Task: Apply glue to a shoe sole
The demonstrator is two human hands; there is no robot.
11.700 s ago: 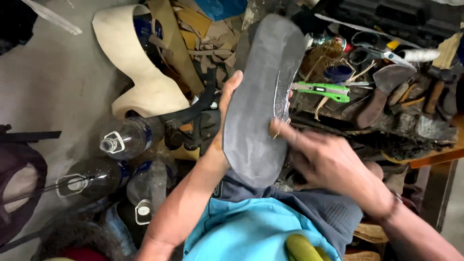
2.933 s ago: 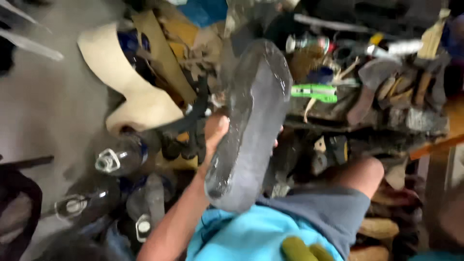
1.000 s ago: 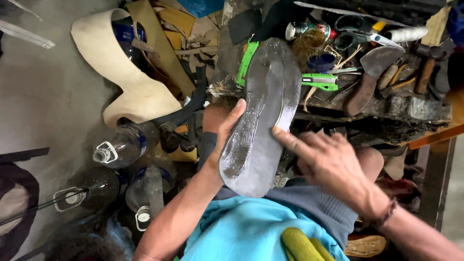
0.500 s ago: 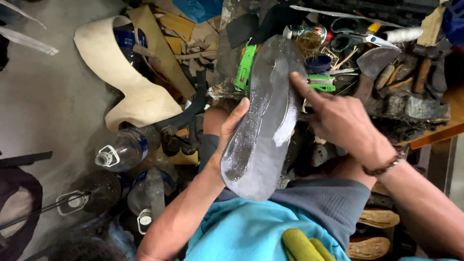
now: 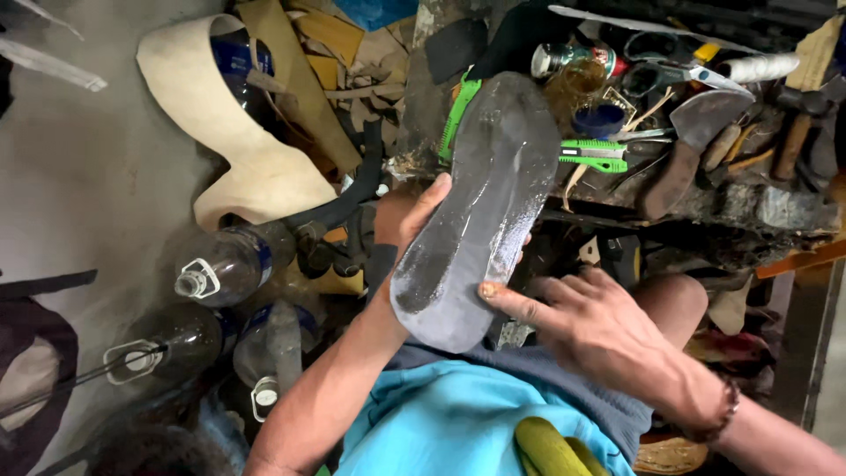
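Left of both hands, plastic bottles [image 5: 225, 264] lying on floor beside curved tan cutout [image 5: 256, 167]. Left hand [image 5: 405, 220] gripping grey shoe sole [image 5: 476, 207] from behind, thumb wrapping over its edge, holding it upright over lap. Right hand [image 5: 599, 330] spreading loose, index fingertip pressing sole's lower edge. Beyond right hand, green utility knife [image 5: 595, 156] and hammer [image 5: 789, 123] sitting on cluttered bench [image 5: 775, 207].

Grey concrete floor [image 5: 79, 167]; cluttered, grimy wooden workbench [image 5: 758, 207] at right; dim light.
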